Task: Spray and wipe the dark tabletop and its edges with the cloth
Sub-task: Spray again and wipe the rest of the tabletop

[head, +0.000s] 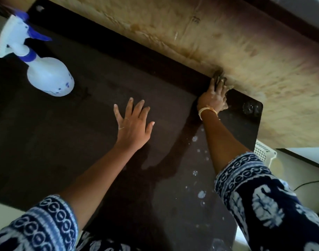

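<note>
- The right hand is reaching to the far edge of the dark desk, fingers curled down over a small dark cloth and pressing it against that edge where the desk is meeting the mottled tan wall.
- Only a crumpled bit of the cloth is showing past the fingertips; the rest is hidden under the hand.
- A pale bangle is sitting on the right wrist.
- The left hand is lying flat on the desk, palm down, fingers spread wide, holding nothing.
- A white spray bottle with a blue trigger is standing on the desk at the far left, well apart from both hands.
- Pale droplets are dotting the desk surface along the right forearm.
- Both arms are wearing dark blue sleeves with a white pattern.
- A white slotted basket is showing just past the right desk edge.
</note>
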The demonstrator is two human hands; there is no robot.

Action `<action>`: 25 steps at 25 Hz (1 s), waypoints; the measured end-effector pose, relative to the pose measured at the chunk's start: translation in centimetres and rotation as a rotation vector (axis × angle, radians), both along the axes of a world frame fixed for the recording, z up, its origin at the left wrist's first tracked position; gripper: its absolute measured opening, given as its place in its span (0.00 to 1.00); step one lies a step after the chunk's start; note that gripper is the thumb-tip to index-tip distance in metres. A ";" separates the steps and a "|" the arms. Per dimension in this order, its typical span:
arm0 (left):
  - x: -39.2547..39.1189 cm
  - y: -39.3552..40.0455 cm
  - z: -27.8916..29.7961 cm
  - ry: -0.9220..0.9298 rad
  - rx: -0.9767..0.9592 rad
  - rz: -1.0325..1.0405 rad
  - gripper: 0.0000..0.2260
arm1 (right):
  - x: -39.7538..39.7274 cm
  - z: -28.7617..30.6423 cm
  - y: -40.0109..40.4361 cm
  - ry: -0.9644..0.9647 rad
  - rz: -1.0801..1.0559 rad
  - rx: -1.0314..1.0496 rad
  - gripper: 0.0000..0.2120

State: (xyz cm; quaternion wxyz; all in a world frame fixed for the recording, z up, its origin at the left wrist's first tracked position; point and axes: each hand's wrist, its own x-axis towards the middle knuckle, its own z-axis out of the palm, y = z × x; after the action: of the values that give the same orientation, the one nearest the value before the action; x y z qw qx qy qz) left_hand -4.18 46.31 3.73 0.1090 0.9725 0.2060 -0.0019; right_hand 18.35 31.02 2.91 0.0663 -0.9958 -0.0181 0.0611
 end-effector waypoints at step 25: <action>-11.2 -15.5 -0.3 0.028 0.064 0.274 0.20 | -17.6 -0.9 -15.3 0.039 1.523 0.026 0.33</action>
State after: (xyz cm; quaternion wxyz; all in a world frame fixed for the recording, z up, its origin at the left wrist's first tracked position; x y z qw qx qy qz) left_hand -15.38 30.85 3.45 0.0742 0.9380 0.3385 0.0060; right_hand 0.79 15.69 2.03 0.0179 -0.7062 -0.6995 0.1075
